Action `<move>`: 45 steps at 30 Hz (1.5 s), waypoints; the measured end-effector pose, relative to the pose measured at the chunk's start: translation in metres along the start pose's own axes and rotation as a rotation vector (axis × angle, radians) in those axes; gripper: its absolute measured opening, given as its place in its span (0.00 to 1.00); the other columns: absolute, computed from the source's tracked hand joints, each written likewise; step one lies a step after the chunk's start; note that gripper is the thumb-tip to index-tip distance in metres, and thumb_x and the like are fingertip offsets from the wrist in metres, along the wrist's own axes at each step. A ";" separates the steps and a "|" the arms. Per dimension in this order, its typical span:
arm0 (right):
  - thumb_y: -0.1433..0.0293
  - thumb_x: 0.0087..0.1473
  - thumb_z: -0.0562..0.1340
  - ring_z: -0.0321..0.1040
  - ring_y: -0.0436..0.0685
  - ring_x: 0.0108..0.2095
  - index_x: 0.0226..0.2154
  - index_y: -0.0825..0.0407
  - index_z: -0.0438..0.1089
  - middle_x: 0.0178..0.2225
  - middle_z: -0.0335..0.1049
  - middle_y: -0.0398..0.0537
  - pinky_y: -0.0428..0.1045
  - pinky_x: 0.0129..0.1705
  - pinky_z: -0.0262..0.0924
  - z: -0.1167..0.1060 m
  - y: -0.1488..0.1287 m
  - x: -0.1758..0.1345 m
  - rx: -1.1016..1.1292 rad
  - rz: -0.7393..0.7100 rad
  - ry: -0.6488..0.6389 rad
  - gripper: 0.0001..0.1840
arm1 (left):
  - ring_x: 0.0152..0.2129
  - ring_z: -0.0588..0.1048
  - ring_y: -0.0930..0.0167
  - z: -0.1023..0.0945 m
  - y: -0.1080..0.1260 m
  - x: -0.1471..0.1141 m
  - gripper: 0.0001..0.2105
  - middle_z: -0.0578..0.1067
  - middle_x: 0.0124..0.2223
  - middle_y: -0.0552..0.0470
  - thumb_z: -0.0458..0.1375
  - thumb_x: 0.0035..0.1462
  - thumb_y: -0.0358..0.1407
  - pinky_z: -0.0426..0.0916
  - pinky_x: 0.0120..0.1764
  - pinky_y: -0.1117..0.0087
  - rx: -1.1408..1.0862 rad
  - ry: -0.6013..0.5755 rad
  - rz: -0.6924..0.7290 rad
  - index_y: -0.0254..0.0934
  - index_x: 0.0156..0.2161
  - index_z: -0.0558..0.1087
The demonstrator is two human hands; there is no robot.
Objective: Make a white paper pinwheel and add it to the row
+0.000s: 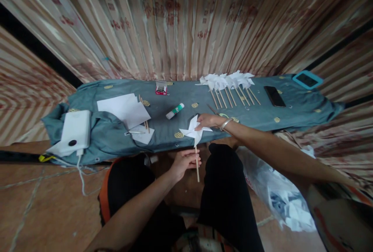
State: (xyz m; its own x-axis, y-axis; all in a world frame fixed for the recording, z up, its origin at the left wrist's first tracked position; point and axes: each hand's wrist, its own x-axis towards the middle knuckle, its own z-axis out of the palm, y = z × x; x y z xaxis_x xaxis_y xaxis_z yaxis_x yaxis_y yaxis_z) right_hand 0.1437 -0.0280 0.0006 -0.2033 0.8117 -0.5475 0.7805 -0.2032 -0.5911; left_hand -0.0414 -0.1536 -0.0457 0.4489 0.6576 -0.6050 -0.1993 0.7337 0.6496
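Pinwheel (194,131) of white paper, nearer than the glue (175,111) and to its right, at the near edge of the cloth-covered worktop (163,137); impossible to tell whether touching the cloth. Pinched near its centre by the right hand (206,121), finger and thumb closed on the paper, exact fingertip contact too small to make out. Below it, a stick (198,174), upper end hidden by the paper, gripped by the left hand (184,162) with fingers partly curled.

Just right of the glue, a thin dark blade-like piece (211,108), partly covered by the right hand and hard to identify. Farther right and beyond the glue, a row of pinwheels (227,81), overlapping too closely to count, then a phone (274,96) and a blue-rimmed device (307,80), display unreadable. Beyond the glue and slightly left, an open red box (161,88), contents unclear. Left of the glue, paper sheets (124,110), partly hiding loose sticks (147,126); farther left, a white power bank (76,129). Well right of the glue and nearer, a plastic bag (288,201), partly behind the right arm.
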 end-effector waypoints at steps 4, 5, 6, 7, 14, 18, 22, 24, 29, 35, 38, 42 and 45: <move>0.60 0.30 0.72 0.57 0.47 0.20 0.19 0.55 0.70 0.18 0.67 0.41 0.44 0.22 0.50 -0.001 -0.004 -0.005 0.077 0.010 -0.066 0.17 | 0.23 0.77 0.72 0.000 0.002 0.003 0.12 0.78 0.28 0.47 0.68 0.47 0.35 0.73 0.31 0.70 -0.005 0.009 0.000 0.30 0.37 0.79; 0.61 0.31 0.72 0.57 0.47 0.21 0.20 0.55 0.70 0.19 0.68 0.41 0.45 0.22 0.50 -0.002 -0.005 -0.006 0.087 0.011 -0.076 0.17 | 0.23 0.77 0.72 0.000 0.003 0.004 0.12 0.79 0.29 0.47 0.68 0.48 0.36 0.72 0.30 0.71 -0.010 0.010 0.001 0.31 0.37 0.79; 0.61 0.32 0.72 0.57 0.48 0.21 0.20 0.55 0.70 0.19 0.68 0.41 0.45 0.22 0.50 -0.002 -0.006 -0.007 0.093 0.012 -0.085 0.16 | 0.23 0.77 0.73 0.000 0.003 0.005 0.11 0.79 0.29 0.47 0.68 0.48 0.37 0.72 0.30 0.71 -0.013 0.008 0.003 0.31 0.36 0.79; 0.62 0.32 0.71 0.57 0.47 0.20 0.20 0.55 0.70 0.19 0.67 0.41 0.45 0.22 0.49 -0.003 -0.007 -0.008 0.095 0.012 -0.089 0.15 | 0.23 0.76 0.73 0.001 0.004 0.007 0.11 0.79 0.29 0.47 0.68 0.48 0.37 0.72 0.30 0.71 -0.014 0.002 0.005 0.31 0.36 0.79; 0.66 0.31 0.71 0.46 0.44 0.18 0.15 0.53 0.63 0.14 0.53 0.33 0.45 0.21 0.39 -0.006 -0.006 -0.002 0.011 0.039 -0.052 0.17 | 0.20 0.76 0.74 0.006 0.004 0.014 0.10 0.78 0.26 0.48 0.69 0.47 0.34 0.73 0.28 0.73 0.007 -0.013 0.044 0.29 0.33 0.78; 0.65 0.29 0.72 0.49 0.45 0.20 0.14 0.54 0.63 0.15 0.54 0.34 0.45 0.22 0.43 -0.007 -0.004 0.002 -0.004 0.027 -0.064 0.17 | 0.20 0.76 0.73 0.007 0.003 0.015 0.07 0.77 0.25 0.49 0.68 0.48 0.32 0.72 0.26 0.73 0.009 -0.011 0.046 0.29 0.32 0.78; 0.62 0.29 0.72 0.56 0.48 0.23 0.17 0.54 0.68 0.18 0.63 0.38 0.45 0.26 0.50 -0.008 -0.003 0.003 0.034 0.002 -0.111 0.16 | 0.19 0.76 0.73 0.006 0.004 0.016 0.08 0.77 0.25 0.49 0.69 0.46 0.33 0.72 0.26 0.72 0.015 -0.018 0.043 0.29 0.31 0.78; 0.61 0.29 0.72 0.59 0.49 0.24 0.18 0.54 0.69 0.20 0.66 0.39 0.45 0.27 0.52 -0.009 -0.002 0.003 0.059 -0.011 -0.135 0.16 | 0.19 0.75 0.73 0.005 0.004 0.017 0.09 0.77 0.25 0.49 0.69 0.46 0.34 0.72 0.27 0.71 0.017 -0.026 0.045 0.29 0.31 0.78; 0.61 0.26 0.71 0.58 0.48 0.24 0.18 0.55 0.70 0.19 0.66 0.40 0.46 0.28 0.52 -0.010 -0.001 0.003 0.098 -0.018 -0.163 0.17 | 0.20 0.75 0.73 0.004 0.003 0.017 0.09 0.77 0.25 0.49 0.69 0.46 0.34 0.72 0.29 0.70 0.011 -0.030 0.036 0.30 0.31 0.78; 0.59 0.24 0.72 0.60 0.49 0.24 0.19 0.56 0.71 0.20 0.68 0.41 0.46 0.28 0.54 -0.011 0.001 0.006 0.131 -0.008 -0.200 0.19 | 0.20 0.75 0.72 0.002 0.004 0.018 0.10 0.77 0.25 0.49 0.69 0.45 0.35 0.72 0.28 0.69 0.011 -0.037 0.021 0.29 0.32 0.78; 0.59 0.24 0.73 0.57 0.48 0.22 0.18 0.55 0.69 0.18 0.67 0.40 0.46 0.25 0.51 -0.011 0.002 0.007 0.121 0.008 -0.204 0.20 | 0.19 0.75 0.73 0.002 0.004 0.018 0.10 0.77 0.25 0.49 0.70 0.44 0.35 0.72 0.27 0.70 0.002 -0.036 0.021 0.29 0.31 0.78; 0.58 0.25 0.73 0.60 0.49 0.23 0.19 0.55 0.70 0.20 0.69 0.43 0.46 0.26 0.53 -0.012 0.001 0.007 0.119 0.026 -0.221 0.20 | 0.19 0.75 0.73 0.002 0.003 0.019 0.11 0.76 0.24 0.50 0.70 0.43 0.35 0.71 0.25 0.72 -0.010 -0.044 0.025 0.29 0.31 0.78; 0.58 0.26 0.72 0.63 0.51 0.25 0.21 0.56 0.72 0.24 0.72 0.45 0.46 0.28 0.55 -0.013 0.000 0.007 0.111 0.033 -0.234 0.21 | 0.18 0.75 0.73 0.001 0.003 0.021 0.13 0.76 0.23 0.51 0.71 0.41 0.36 0.71 0.25 0.72 -0.013 -0.051 0.028 0.29 0.31 0.78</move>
State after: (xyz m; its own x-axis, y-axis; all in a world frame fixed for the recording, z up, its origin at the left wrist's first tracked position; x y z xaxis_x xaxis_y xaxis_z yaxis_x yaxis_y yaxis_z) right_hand 0.1501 -0.0154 0.0045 -0.3202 0.6574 -0.6821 0.7223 -0.2965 -0.6248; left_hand -0.0315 -0.1384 -0.0558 0.4866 0.6688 -0.5621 -0.2237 0.7173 0.6599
